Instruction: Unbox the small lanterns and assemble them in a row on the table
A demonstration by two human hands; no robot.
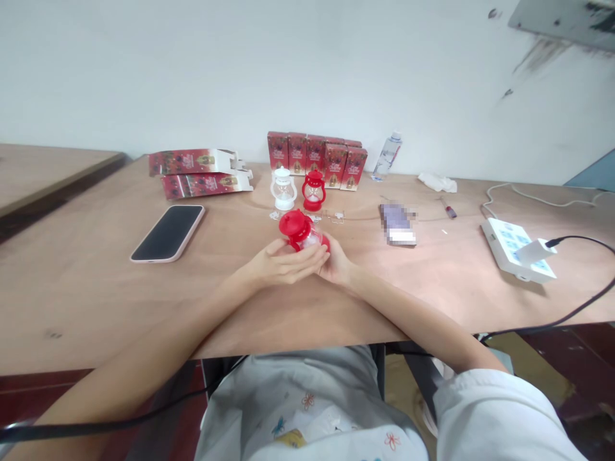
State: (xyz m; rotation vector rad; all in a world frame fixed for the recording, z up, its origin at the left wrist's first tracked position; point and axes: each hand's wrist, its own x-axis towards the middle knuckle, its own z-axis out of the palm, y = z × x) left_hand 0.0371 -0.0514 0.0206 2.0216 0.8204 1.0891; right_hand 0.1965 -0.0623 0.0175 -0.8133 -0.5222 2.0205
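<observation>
Left hand (288,264) and right hand (336,261) meet, fingers curled, seemingly overlapping.

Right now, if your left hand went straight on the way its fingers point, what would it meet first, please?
Probably the right hand, at the held red, clear-bodied lantern; depth is unclear.

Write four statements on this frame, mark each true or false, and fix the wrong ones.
1. The left hand and right hand hold a red lantern. True.
2. The white lantern stands right of the standing red one. False: it stands to its left.
3. A white plug sits in the power strip. True.
4. The dark-screened phone lies face down. False: its screen faces up.
</observation>
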